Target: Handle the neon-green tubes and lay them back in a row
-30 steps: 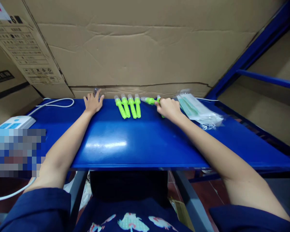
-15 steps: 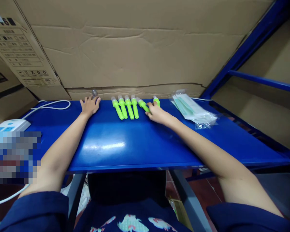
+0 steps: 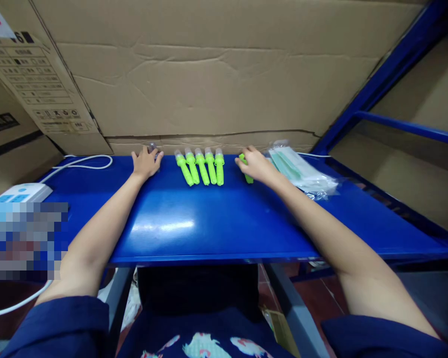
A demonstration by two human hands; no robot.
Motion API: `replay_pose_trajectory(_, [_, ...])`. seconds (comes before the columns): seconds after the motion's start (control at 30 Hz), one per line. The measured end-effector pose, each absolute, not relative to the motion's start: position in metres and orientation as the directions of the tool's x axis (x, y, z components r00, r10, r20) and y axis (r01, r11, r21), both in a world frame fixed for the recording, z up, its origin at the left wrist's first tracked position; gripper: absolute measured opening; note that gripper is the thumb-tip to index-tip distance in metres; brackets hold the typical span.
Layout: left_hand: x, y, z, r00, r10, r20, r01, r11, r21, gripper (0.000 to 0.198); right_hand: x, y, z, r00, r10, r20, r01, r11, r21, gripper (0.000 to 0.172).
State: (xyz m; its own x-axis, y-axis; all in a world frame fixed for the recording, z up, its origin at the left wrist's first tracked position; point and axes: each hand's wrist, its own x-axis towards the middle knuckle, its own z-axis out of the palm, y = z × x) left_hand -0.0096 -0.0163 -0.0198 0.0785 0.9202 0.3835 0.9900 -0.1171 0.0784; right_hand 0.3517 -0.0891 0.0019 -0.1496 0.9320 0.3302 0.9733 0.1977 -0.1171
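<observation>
Several bright green sticks with clear tips lie side by side in a row on the blue table. To the right of the row, my right hand has its fingers around another green stick, whose upper part is hidden by the fingers. Left of the row, my left hand rests palm down with its fingers apart. Beside its fingertips is a small clear plastic piece, partly covered by the hand.
A clear packet of face masks lies just right of my right hand. On the left are a white power strip and its white cable. A cardboard panel rises behind the table, and a blue metal frame stands at the right.
The slanted green stick that my right hand was on now lies straight at the right end of the row. That hand has moved right onto the separate stick. My left hand has barely moved.
</observation>
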Motion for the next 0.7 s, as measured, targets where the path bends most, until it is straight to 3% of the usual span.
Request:
replay_pose_trajectory(0.1, [-0.008, -0.016, -0.021, 0.099, 0.926, 0.365, 0.988, -0.134, 0.071, 0.062, 0.368, -0.08, -0.005, -0.045, 0.936, 0.35, 0.995, 0.074, -0.07, 0.041])
replay_pose_trajectory(0.2, [-0.007, -0.017, -0.02, 0.118, 0.92, 0.375, 0.987, -0.151, 0.06, 0.062, 0.381, -0.07, -0.018, 0.007, 0.947, 0.322, 0.994, 0.029, -0.104, 0.047])
replay_pose_trajectory(0.43, [-0.007, -0.019, -0.015, 0.114, 0.9, 0.42, 0.988, -0.146, 0.044, 0.064, 0.395, -0.046, -0.038, -0.041, 0.963, 0.266, 0.96, 0.112, -0.258, 0.067])
replay_pose_trajectory(0.57, [-0.007, -0.022, -0.016, 0.074, 0.881, 0.467, 0.993, -0.109, 0.048, 0.064, 0.398, -0.043, -0.037, -0.053, 0.986, 0.16, 0.958, 0.095, -0.269, 0.07])
replay_pose_trajectory(0.7, [-0.008, -0.021, -0.018, 0.063, 0.885, 0.461, 0.993, -0.103, 0.063, 0.061, 0.396, -0.045, -0.033, -0.069, 0.983, 0.172, 0.968, 0.108, -0.227, 0.066])
